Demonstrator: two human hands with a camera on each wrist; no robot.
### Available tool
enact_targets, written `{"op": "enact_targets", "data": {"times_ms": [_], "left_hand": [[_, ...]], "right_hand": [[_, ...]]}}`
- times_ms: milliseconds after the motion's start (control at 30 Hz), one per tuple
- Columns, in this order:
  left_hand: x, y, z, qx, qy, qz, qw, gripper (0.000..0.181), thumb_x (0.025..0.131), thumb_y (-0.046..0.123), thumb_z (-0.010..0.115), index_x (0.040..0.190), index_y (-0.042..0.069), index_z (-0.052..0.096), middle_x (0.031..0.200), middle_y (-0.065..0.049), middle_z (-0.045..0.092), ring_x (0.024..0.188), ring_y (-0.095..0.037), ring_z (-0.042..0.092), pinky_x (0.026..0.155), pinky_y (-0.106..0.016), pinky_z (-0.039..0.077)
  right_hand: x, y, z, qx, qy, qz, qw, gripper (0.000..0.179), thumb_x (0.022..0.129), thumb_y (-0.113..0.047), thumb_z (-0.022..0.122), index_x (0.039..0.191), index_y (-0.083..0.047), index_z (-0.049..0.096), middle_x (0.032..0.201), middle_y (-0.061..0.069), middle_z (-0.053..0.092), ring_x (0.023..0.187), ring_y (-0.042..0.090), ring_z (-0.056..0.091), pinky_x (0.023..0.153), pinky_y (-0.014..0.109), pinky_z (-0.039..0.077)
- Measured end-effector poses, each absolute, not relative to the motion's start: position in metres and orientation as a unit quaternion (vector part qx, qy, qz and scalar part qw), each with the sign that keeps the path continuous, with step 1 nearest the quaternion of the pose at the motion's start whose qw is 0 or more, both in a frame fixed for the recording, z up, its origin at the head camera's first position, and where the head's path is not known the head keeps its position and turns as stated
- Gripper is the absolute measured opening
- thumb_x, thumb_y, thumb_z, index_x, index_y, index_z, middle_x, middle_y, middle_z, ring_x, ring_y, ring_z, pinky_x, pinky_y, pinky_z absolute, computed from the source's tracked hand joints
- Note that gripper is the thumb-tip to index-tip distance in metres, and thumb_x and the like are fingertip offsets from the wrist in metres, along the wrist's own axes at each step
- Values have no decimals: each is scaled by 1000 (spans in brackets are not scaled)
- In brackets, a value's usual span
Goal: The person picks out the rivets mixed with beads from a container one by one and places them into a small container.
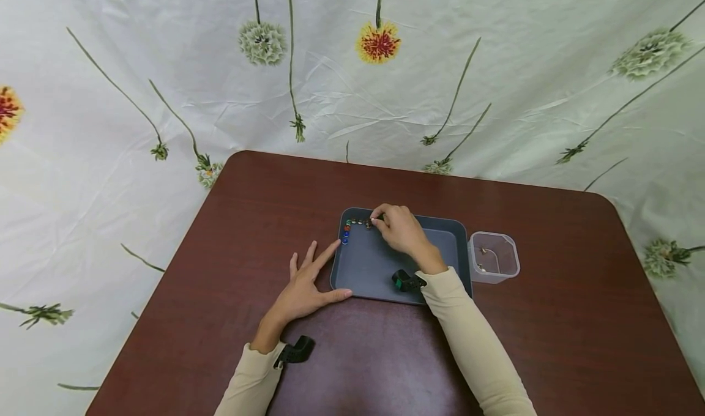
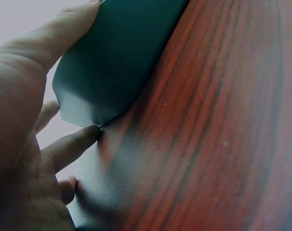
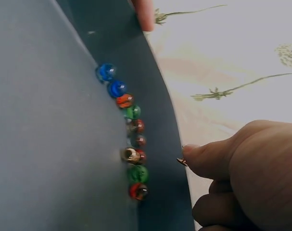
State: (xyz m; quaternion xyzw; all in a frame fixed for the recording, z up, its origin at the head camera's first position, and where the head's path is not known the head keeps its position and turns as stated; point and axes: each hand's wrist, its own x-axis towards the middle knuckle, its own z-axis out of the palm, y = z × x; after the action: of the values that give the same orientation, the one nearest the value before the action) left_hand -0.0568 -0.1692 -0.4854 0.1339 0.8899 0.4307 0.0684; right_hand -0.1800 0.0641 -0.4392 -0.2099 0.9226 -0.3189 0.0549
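A grey-blue tray [image 1: 369, 272] holds several glass marbles in a line along its wall. In the right wrist view a blue marble [image 3: 106, 72] leads the line, followed by another blue one, an orange one [image 3: 125, 100], a green one [image 3: 133, 112] and more. Among them sits a gold-coloured, ring-like piece [image 3: 130, 155]. My right hand [image 1: 403, 231], over the tray's far side, pinches a small shiny metallic piece [image 3: 182, 162] between thumb and finger; its exact kind I cannot tell. With fingers spread, my left hand [image 1: 303, 290] touches the tray's left edge.
Right beside the tray stands a clear plastic container [image 1: 494, 260] with a few small pieces inside. Both stand on a dark red-brown wooden table [image 1: 573, 300]. Behind it hangs a white cloth [image 1: 330, 85] with a flower print. Each wrist wears a black camera band.
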Motion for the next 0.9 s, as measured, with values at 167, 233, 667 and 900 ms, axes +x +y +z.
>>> {"op": "enact_targets", "data": {"times_ms": [167,233,667,900], "left_hand": [[-57,-169,-486,132,891,430,68,99,81,50,80,160,33,24,163,-7,32,156,-36,1,115,-67,-16],[-57,-169,-486,131,891,429,69,99,81,51,80,160,34,24,163,-7,32,156,-35,1,115,-67,-16],[-58,-168,-487,131,890,432,70,98,81,51,80,160,33,25,163,-6,32,156,-36,0,115,-66,-16],[-58,-168,-488,130,890,431,72,99,81,51,80,160,33,24,163,-3,32,157,-33,0,116,-65,-17]], "right_hand": [[-180,71,-433,-212,920,-326,50,18,101,-15,61,110,-3,72,47,-3,40,42,10,35,45,24,28],[-181,73,-431,-210,920,-327,50,19,101,-15,61,111,-3,72,47,-3,42,43,10,36,46,24,29],[-176,95,-410,-192,922,-336,29,21,103,-17,58,113,-2,71,48,-3,37,44,13,38,48,27,30],[-177,110,-404,-183,920,-346,3,22,102,-16,59,113,-1,71,46,-5,30,41,13,30,45,27,25]]}}
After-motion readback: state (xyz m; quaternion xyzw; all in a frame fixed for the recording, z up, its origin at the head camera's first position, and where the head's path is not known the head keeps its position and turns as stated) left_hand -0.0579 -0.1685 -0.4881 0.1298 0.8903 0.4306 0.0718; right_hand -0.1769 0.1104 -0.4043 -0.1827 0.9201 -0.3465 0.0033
